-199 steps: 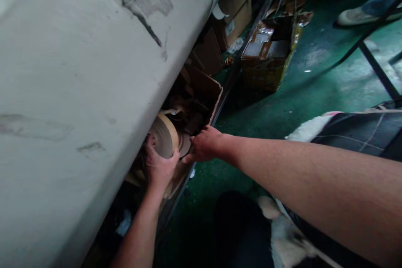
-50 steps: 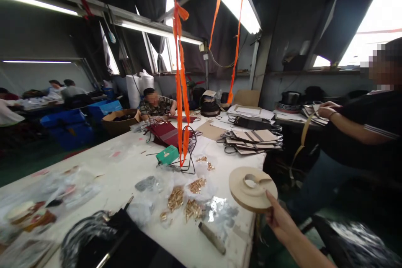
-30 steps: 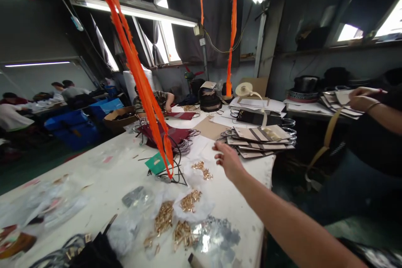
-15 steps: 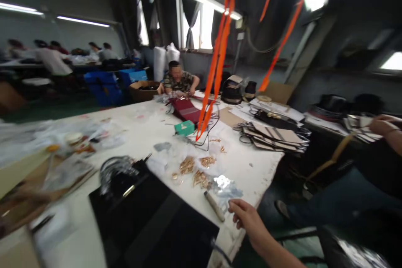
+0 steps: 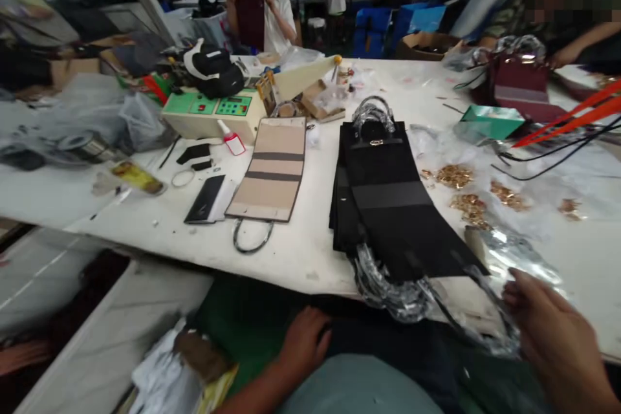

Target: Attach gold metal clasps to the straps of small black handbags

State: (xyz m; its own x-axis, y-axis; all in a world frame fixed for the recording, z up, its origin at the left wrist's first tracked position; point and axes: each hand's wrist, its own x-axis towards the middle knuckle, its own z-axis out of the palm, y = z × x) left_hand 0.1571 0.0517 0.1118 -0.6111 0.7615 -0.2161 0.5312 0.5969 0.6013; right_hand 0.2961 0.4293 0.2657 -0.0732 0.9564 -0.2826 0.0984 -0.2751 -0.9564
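Black bags [image 5: 392,187], stacked on counter [image 5: 310,255]; left hand [image 5: 305,337] before its edge, thumb spread; right hand [image 5: 546,317] beside plastic-wrapped handle [image 5: 507,338], grip indeterminable.

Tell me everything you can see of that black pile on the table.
The black pile is a stack of flat pieces, perhaps fabric, on the white table, layers showing at its left. The top piece is skewed, its near end rightward, with a greyer band across. A gold fitting sits near the far end. Looped handles, seemingly wrapped in clear plastic, show at the far end and bunch at the near edge. The right hand is close by; blur hides whether it touches a handle.
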